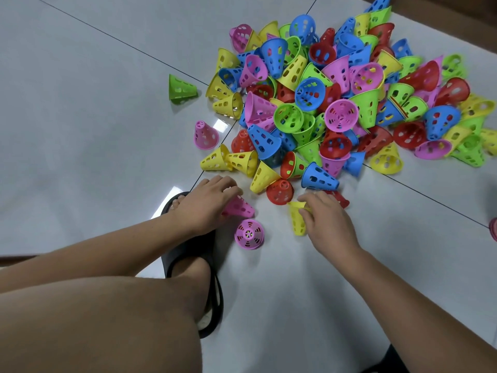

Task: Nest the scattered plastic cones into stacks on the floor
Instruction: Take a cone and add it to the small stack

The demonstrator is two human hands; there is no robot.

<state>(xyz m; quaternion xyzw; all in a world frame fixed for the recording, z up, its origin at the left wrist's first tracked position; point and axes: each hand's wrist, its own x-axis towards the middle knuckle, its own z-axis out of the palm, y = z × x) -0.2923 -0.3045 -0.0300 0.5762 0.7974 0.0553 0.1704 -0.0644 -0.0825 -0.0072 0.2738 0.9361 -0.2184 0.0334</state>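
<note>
Gripping a cone apiece, both hands sit low at centre frame. The left hand (207,203) has its fingers curled over the wide end of a tipped pink cone (242,208); the hand hides most of it and only the narrow half pokes out to the right. The right hand (326,222) pinches the rim of a yellow cone (298,224), narrow tip pointing toward the bottom of the frame, its right flank lost behind the palm.

Between the two hands, just below the tipped one, a standing pink cone (248,234) sits on the floor (80,130), tip up. Just above the right hand's fingers stands one red cone (280,191), and a second red cone (340,199) is half hidden behind the knuckles.

The heap (336,103) fills the upper right, cut off by the top and right edges. Five colours are in it: yellow, green, blue, pink and red. It is far too tangled to count. Two strays lie clear of it on the left: one green cone (181,88) on its side and one stray pink cone (205,135) upright.

At the far right edge a pink sliver (493,228) is cropped; what it is, I cannot tell.

One black sandal (193,251) shows at lower centre, its front crossed by the left wrist, its heel behind a bare leg.
</note>
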